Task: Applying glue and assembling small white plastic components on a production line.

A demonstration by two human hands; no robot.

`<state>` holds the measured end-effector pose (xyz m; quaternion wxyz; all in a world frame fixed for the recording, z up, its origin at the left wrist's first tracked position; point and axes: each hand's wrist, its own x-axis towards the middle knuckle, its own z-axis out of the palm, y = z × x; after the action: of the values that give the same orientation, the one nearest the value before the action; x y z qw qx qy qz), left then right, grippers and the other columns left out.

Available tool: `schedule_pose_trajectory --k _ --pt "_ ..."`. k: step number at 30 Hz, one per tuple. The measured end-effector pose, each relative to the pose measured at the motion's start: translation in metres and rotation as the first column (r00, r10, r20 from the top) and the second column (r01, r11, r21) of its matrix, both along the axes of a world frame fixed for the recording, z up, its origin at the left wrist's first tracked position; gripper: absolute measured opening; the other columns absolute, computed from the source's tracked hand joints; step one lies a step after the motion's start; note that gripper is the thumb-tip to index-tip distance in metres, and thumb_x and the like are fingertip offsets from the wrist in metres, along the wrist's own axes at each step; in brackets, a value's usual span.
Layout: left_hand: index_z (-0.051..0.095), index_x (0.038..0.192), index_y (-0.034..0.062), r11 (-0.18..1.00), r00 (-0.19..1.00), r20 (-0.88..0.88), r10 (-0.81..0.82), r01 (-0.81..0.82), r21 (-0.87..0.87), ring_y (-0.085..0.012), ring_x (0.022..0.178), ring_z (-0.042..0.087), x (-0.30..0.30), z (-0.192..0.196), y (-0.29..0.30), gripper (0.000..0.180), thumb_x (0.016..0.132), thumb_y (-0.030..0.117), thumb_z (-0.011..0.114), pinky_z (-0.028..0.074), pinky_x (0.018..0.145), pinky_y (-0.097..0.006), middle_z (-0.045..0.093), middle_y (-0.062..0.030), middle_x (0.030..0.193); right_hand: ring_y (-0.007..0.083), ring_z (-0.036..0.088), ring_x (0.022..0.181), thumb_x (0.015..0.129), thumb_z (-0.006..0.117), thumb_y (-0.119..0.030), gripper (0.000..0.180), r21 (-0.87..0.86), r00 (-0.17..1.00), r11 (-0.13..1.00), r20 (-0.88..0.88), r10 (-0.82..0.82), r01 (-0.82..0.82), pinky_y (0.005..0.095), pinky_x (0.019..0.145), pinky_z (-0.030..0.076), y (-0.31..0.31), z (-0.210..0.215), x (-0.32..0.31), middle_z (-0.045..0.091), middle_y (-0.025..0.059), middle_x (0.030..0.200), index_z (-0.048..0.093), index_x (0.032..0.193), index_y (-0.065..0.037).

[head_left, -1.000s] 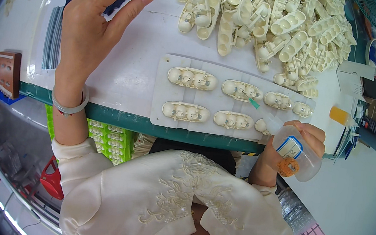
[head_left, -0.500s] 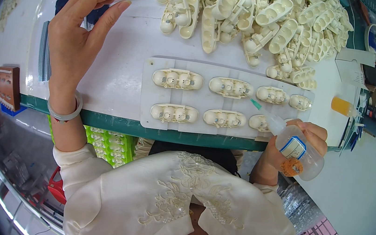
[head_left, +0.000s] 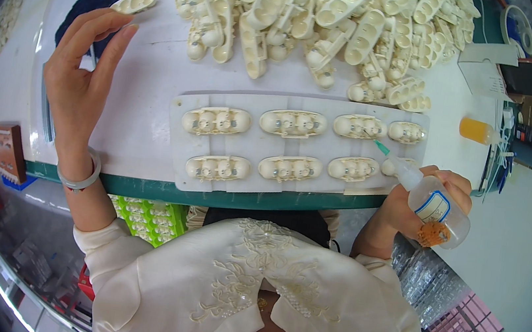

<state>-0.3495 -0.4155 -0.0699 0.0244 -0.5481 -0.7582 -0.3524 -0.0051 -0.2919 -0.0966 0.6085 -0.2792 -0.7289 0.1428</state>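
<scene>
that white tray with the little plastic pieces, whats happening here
A person sits at a white worktable with a flat white tray holding eight cream plastic parts in two rows. The right hand holds a small clear squeeze bottle, its green needle tip aimed at the right end of the tray. The left hand is open, fingers stretched toward a single loose part lying on a dark blue pad. A big pile of the same parts lies behind the tray.

Bright, even light is washing the white desk (head_left: 147, 105), shadows staying soft; the fisheye is bending edges, corners going black.
</scene>
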Motion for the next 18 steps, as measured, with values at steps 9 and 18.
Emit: schedule_pose_trajectory --k 9,18 --pt "0.065 0.095 -0.0005 1.000 1.000 0.014 0.023 -0.023 -0.021 -0.0103 0.082 0.057 -0.006 -0.006 0.001 0.012 0.084 0.004 0.064 0.047 0.070 -0.021 0.063 -0.0063 0.096 0.0184 0.052 0.063 0.083 0.055 -0.016 0.023 0.045 0.959 0.991 0.250 -0.130 0.123 0.0253 0.047 0.049 0.002 -0.002 0.010 0.049 0.0151 0.083 0.044 0.087 0.005" --pt "0.065 0.095 -0.0011 0.999 1.000 -0.001 0.029 -0.029 -0.038 -0.0093 0.081 0.056 -0.006 -0.004 -0.001 0.012 0.084 0.004 0.064 0.047 0.067 -0.020 0.063 -0.0062 0.097 0.0187 0.053 0.066 0.085 0.049 -0.028 0.033 -0.124 0.994 0.990 0.084 -0.064 0.075 0.0246 0.050 0.051 -0.002 0.001 0.011 0.048 0.0159 0.084 0.044 0.087 0.004"
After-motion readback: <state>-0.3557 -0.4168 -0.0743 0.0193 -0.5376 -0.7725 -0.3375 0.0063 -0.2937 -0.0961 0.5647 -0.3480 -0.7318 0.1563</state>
